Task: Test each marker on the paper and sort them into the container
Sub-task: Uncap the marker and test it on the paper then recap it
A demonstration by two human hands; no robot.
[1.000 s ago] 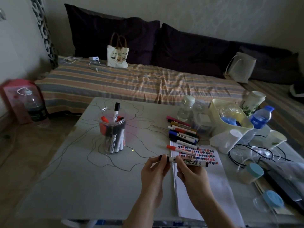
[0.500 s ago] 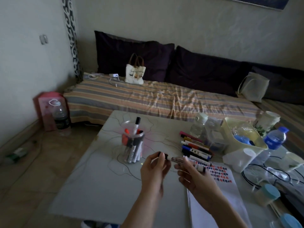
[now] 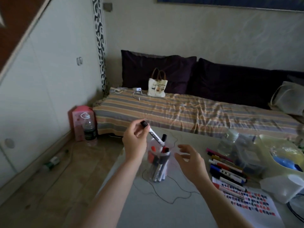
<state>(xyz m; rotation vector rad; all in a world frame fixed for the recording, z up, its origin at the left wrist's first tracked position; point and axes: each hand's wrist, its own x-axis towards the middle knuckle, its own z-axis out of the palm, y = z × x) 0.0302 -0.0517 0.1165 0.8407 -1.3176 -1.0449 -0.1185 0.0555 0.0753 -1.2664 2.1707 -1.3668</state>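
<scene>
My left hand (image 3: 135,141) pinches a white marker with a black cap (image 3: 152,133) near its capped end. The marker tilts down, its lower end at the mouth of the clear container (image 3: 158,165), which holds several markers. My right hand (image 3: 190,162) hovers just right of the container, fingers spread and holding nothing. A row of several loose markers (image 3: 225,168) lies on the table to the right. Below them is the white paper (image 3: 251,203) covered with red and blue test marks, one marker lying across its top.
The table (image 3: 158,209) has thin dark lines drawn on it. Clear bottles (image 3: 227,143), a pale yellow tub (image 3: 283,155) and a white cup (image 3: 286,185) crowd its right side. A striped couch (image 3: 189,112) stands behind. A bottle (image 3: 89,127) and pink bag stand on the floor at left.
My right hand has let go of the marker. My left hand has carried it up and left to the container's mouth. The view has swung up and left.
</scene>
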